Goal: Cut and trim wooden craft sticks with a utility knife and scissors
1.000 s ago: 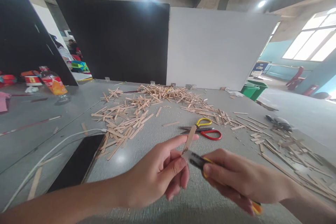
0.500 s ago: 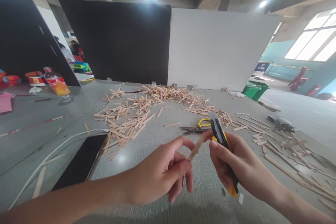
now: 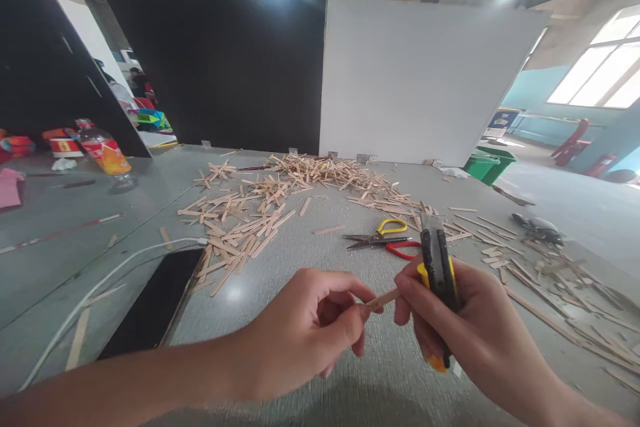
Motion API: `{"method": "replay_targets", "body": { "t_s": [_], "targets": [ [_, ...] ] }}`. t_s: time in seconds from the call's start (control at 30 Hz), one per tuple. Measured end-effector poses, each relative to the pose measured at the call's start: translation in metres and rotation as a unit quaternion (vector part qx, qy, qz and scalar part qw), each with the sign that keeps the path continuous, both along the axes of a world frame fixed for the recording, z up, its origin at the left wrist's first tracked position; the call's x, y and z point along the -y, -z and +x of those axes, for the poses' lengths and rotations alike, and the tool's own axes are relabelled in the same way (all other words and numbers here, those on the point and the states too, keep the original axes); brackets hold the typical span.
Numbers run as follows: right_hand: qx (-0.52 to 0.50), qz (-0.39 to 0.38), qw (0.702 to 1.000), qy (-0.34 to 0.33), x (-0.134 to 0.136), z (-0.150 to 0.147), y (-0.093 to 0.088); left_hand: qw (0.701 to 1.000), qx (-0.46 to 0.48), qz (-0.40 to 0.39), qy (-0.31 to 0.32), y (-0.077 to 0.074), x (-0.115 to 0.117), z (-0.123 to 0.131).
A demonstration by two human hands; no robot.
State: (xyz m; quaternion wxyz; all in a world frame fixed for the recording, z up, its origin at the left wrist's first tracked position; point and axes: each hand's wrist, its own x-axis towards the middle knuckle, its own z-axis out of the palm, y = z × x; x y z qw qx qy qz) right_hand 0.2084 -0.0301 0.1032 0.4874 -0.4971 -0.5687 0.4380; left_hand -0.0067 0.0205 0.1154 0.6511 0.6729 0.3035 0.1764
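Note:
Between thumb and fingers, my left hand (image 3: 320, 327) pinches one end of a short, thin wooden stick (image 3: 384, 299). The stick's other end meets the thumb and fingertip of my right hand (image 3: 465, 320). That right hand is closed around a yellow and black utility knife (image 3: 439, 267), its blade end pointing up and away from me. Just beyond the hands, scissors (image 3: 383, 240) with one yellow and one red handle loop lie on the grey table (image 3: 250, 373). A scattered pile of wooden sticks (image 3: 250, 227) spreads behind them.
At the left lie a black phone (image 3: 153, 303) and a white cable (image 3: 100, 283). A drink bottle (image 3: 105, 150) stands farther back. More strips and scraps (image 3: 545, 320) cover the right side. Black (image 3: 215, 73) and white (image 3: 420, 80) panels rise behind the table.
My right hand has tilted and shifted slightly right with the knife, uncovering the red scissor handle. The stick has turned from steep to nearly level, its far end now at the right fingertips.

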Motion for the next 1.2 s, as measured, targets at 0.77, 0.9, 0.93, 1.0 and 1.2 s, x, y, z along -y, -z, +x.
{"method": "replay_targets", "body": {
  "t_s": [0.77, 0.9, 0.93, 1.0, 1.2],
  "targets": [
    [0.145, 0.119, 0.981, 0.050, -0.003, 0.009, -0.005, 0.959, -0.069, 0.275, -0.017, 0.003, 0.005, -0.006],
    [0.297, 0.218, 0.929, 0.046, 0.000, 0.014, -0.012, 0.996, -0.011, 0.089, -0.027, -0.001, 0.006, -0.005],
    [0.349, 0.246, 0.904, 0.030, 0.003, 0.016, -0.012, 0.998, 0.009, 0.060, -0.030, -0.003, 0.007, -0.005],
    [0.438, 0.294, 0.850, -0.002, 0.008, 0.022, -0.011, 0.998, 0.031, 0.035, -0.031, -0.006, 0.008, -0.006],
    [0.567, 0.353, 0.743, -0.030, 0.023, 0.037, 0.002, 0.997, 0.020, 0.068, -0.015, -0.008, 0.010, -0.007]
  ]
}}
